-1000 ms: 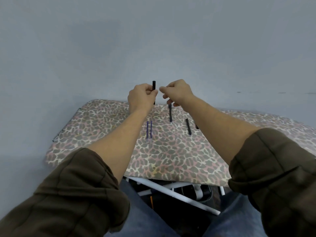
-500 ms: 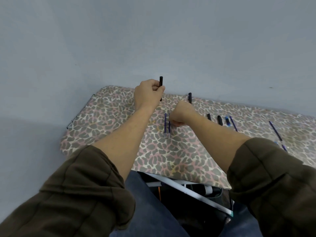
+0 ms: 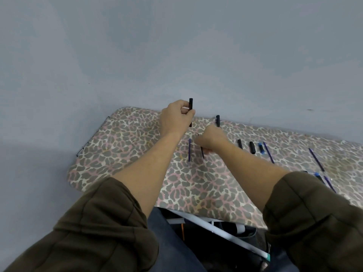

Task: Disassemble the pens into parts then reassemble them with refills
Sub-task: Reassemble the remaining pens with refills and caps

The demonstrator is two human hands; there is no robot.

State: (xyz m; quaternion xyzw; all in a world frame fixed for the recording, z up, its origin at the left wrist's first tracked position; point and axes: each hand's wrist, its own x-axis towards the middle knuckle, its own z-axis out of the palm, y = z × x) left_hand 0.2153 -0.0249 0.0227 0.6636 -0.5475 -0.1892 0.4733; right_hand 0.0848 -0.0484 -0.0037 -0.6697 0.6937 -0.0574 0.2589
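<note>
My left hand [image 3: 175, 118] holds a black pen barrel [image 3: 190, 107] upright above the leopard-print board [image 3: 125, 146]. My right hand [image 3: 211, 140] is low over the board with its fingers pinched on a thin dark refill [image 3: 202, 152] that tilts off the surface. Just left of it lies a blue refill [image 3: 189, 152]. A black pen part [image 3: 217, 120] lies behind my right hand. To the right lie two black pen pieces [image 3: 240, 143] [image 3: 252, 147], a blue cap [image 3: 261, 148] and more blue refills [image 3: 268, 152] [image 3: 316, 160].
The board stands against a grey wall [image 3: 176, 46], with its left end [image 3: 92, 138] rounded. White frame legs [image 3: 225, 234] show beneath the near edge. Further pen parts [image 3: 324, 181] lie at the far right near my right sleeve.
My right hand left the barrel and dropped to the board, where it took hold of one of the two refills. My left hand kept the barrel upright. The view shifted right, showing more parts.
</note>
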